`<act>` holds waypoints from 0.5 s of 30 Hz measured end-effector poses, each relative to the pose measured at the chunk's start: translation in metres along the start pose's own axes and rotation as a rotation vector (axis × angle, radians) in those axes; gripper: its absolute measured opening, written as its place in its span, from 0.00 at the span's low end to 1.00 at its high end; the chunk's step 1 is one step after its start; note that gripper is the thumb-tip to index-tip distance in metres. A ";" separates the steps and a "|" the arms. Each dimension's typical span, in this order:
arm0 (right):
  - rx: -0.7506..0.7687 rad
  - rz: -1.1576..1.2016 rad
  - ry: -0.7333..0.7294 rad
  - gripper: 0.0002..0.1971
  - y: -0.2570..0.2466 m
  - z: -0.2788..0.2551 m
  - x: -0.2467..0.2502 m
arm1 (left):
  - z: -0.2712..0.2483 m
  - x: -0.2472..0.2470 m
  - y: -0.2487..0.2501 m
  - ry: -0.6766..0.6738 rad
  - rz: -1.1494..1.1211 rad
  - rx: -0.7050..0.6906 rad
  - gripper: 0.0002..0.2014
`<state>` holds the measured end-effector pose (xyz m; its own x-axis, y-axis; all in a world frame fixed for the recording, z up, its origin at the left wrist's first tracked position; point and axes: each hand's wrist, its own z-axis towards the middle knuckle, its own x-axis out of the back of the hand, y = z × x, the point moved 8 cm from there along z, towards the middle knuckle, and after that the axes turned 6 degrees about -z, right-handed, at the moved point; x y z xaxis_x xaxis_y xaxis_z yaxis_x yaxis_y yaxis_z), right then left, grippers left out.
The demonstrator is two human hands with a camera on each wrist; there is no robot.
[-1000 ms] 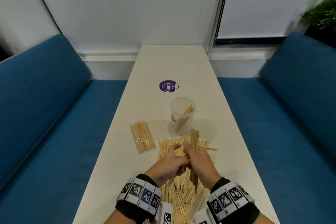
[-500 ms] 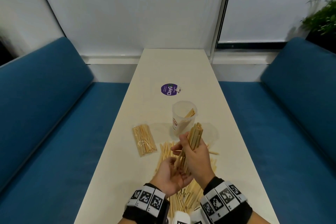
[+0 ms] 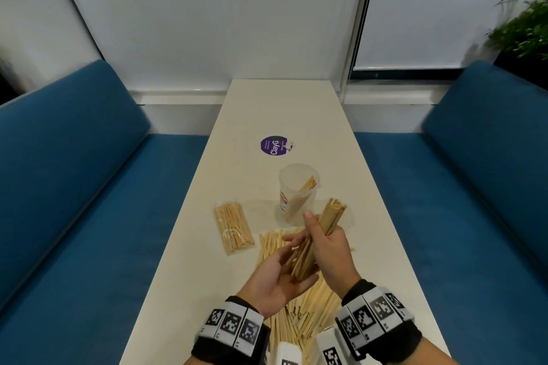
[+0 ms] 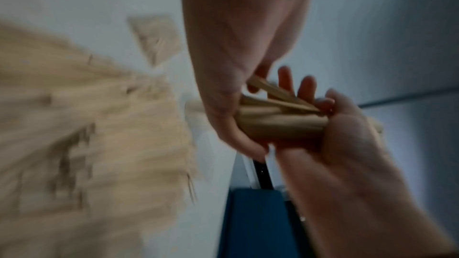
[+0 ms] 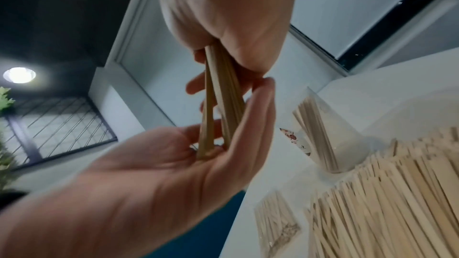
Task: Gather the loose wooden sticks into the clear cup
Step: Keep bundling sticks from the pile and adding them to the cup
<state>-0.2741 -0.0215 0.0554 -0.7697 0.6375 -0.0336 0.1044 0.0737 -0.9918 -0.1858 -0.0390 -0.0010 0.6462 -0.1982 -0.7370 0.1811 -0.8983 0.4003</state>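
My right hand (image 3: 326, 243) grips a bundle of wooden sticks (image 3: 333, 215), tilted with its top end toward the clear cup (image 3: 298, 195). The cup stands upright just beyond my hands and holds a few sticks. My left hand (image 3: 278, 271) lies palm up and open under the bundle's lower ends, which touch the palm. In the right wrist view the bundle (image 5: 223, 95) runs from my right hand (image 5: 223, 17) down onto the left palm (image 5: 174, 164). A big pile of loose sticks (image 3: 311, 314) covers the table below my hands. The left wrist view is blurred.
A sealed clear packet of sticks (image 3: 234, 227) lies left of the pile. A purple round sticker (image 3: 274, 144) sits on the narrow white table (image 3: 281, 104) beyond the cup. Blue bench seats (image 3: 74, 187) flank both sides, and a plant (image 3: 525, 29) stands at the far right.
The bundle stood upright on the pile between both hands. My right hand has lifted it and tilted it toward the cup, and my left hand has turned palm up under its lower ends.
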 end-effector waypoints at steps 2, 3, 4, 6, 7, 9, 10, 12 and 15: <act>-0.021 0.008 0.007 0.26 0.001 0.003 0.006 | -0.005 -0.004 0.005 -0.078 0.286 -0.033 0.18; -0.026 -0.002 0.000 0.26 0.001 0.003 0.007 | -0.007 -0.006 0.007 -0.117 0.436 -0.061 0.19; -0.026 -0.016 -0.009 0.25 0.001 0.004 0.006 | -0.011 -0.009 0.008 -0.148 0.581 -0.086 0.20; -0.037 -0.036 -0.011 0.22 0.001 0.003 0.005 | -0.016 -0.016 0.009 -0.193 0.853 -0.142 0.17; -0.047 -0.057 0.001 0.20 0.001 0.002 0.006 | -0.017 -0.018 0.009 -0.197 0.976 -0.178 0.14; -0.050 -0.149 0.027 0.19 0.004 0.001 0.008 | -0.016 -0.019 0.011 -0.151 1.157 -0.282 0.09; -0.050 -0.199 0.022 0.18 0.006 0.000 0.008 | -0.015 -0.019 0.013 -0.129 1.205 -0.339 0.08; -0.047 -0.252 -0.045 0.12 0.007 0.000 0.004 | -0.014 -0.018 0.014 -0.115 1.255 -0.424 0.10; -0.061 -0.227 -0.179 0.09 0.003 0.004 0.003 | -0.015 -0.016 0.018 -0.103 1.317 -0.477 0.13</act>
<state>-0.2788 -0.0225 0.0521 -0.8758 0.4546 0.1620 -0.0500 0.2485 -0.9674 -0.1819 -0.0463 0.0257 0.4840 -0.8252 0.2913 -0.2627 0.1805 0.9478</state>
